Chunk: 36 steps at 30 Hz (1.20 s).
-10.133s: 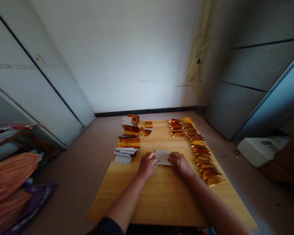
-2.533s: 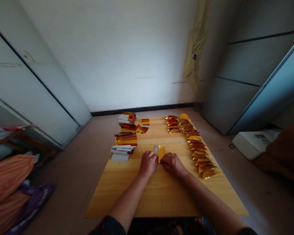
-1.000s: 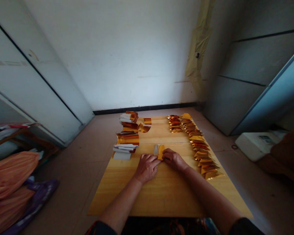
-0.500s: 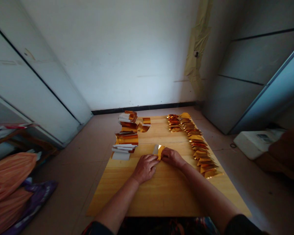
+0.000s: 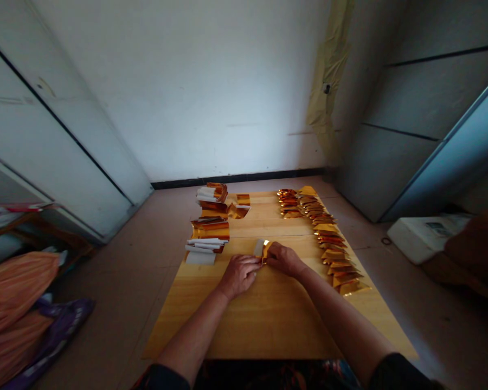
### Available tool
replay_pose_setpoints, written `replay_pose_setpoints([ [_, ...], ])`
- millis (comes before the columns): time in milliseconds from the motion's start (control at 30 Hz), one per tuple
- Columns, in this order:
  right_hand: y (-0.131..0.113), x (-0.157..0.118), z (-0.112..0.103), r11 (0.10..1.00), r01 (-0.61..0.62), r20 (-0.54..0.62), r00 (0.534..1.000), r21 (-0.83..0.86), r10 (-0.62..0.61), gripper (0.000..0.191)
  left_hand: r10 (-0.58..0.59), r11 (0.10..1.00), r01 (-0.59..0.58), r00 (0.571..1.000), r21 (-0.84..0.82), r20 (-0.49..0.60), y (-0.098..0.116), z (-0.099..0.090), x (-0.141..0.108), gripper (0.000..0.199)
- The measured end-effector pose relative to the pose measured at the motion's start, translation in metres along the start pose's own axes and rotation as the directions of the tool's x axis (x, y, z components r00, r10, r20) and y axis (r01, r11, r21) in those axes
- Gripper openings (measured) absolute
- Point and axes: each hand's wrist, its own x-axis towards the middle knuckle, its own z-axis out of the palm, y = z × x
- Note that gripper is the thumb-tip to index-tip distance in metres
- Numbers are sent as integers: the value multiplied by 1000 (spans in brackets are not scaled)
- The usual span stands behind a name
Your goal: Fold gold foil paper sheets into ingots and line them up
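Between my hands, on the wooden board (image 5: 252, 325), lies a partly folded sheet of gold foil paper (image 5: 265, 248) with a pale backing. My left hand (image 5: 239, 275) rests on the board, its fingers close together and pressing on the near-left edge of the sheet. From the right, my right hand (image 5: 285, 259) grips the sheet's right side with curled fingers; its fingertips are partly hidden. Unfolded foil sheets (image 5: 211, 232), some with the white side up, lie in stacks at the left. Folded gold foil pieces (image 5: 335, 254) line the right edge in a long overlapping row.
A shorter row of folded foil pieces (image 5: 289, 205) sits at the board's far right. Behind is a white wall (image 5: 228, 108). Orange and purple bags (image 5: 20, 319) lie on the floor at left; a white box (image 5: 418, 238) stands at right, near a grey cabinet (image 5: 406, 124).
My right hand has shifted slightly left over the foil sheet, covering more of it. The near edge of the sheet is now folded over under my left fingertips.
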Motion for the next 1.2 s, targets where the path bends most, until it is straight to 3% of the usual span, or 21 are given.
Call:
replay_pose_setpoints([
  [500,-10,3,-4,992,-88,29,995,-89,91,11,43,996,-48,997,81,66,6,-13,1,34],
  [867,-14,5,-1,967,-120,51,990,-227,135,20,-88,994,88,996,-57,8,9,-11,-3,39],
  [1033,-15,7,-1,959,-139,70,985,-246,160,19,5,1000,-4,998,-7,69,10,-13,-3,47],
  [1200,-18,7,-2,954,-159,76,980,-254,183,20,22,999,-24,999,37,47,9,-10,-4,46],
])
